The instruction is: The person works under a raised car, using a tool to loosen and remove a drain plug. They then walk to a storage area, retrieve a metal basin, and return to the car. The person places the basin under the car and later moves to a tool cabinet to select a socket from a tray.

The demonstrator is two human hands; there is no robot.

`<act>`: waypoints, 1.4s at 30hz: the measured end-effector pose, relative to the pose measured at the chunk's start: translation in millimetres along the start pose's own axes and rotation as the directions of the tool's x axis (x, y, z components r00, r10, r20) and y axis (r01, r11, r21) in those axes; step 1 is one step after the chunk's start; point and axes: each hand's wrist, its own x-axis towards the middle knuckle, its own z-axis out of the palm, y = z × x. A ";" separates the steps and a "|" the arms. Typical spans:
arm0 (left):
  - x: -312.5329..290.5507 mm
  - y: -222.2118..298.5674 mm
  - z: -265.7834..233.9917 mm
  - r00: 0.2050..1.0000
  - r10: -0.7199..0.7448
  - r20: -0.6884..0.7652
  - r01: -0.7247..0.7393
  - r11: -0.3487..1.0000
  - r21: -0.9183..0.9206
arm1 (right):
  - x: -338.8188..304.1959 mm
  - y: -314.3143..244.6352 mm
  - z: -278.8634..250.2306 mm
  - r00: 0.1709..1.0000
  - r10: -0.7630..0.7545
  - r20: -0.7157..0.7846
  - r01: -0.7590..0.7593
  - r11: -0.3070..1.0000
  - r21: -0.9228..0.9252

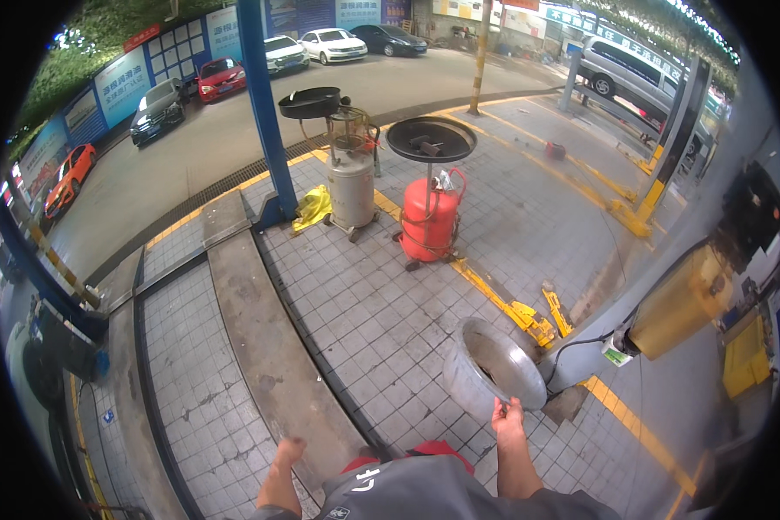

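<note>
Where right hand (pixel 508 415) overlaps metal tub (pixel 461 371): fingers half curled over the near rim; whether they grip it, cannot tell.
Tub position: on the tiled floor (pixel 390 347), right of centre, just beyond the right hand; mouth tipped up and rightward, its long axis running far left to near right.
Left hand (pixel 291 449): well apart to the left, over the runway plate (pixel 269 347); loosely curled, blurred, nothing seen in it, tightness unclear. Right is nearer the tub.
Tub surface: grey, dull sheen, curved wall, rounded lip, brownish inside.
Beyond tub: yellow steel lift arm (pixel 529 320); farther left, rounded red tank (pixel 442 215) beneath shallow black pan (pixel 457 140).
Floor texture: square grey tiles, dark joints.
</note>
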 end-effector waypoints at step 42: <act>711.8 1135.8 -189.0 0.272 0.830 0.487 -0.789 -0.097 0.606 | 453.3 -180.7 549.4 0.911 -0.328 -0.250 0.386 0.891 0.239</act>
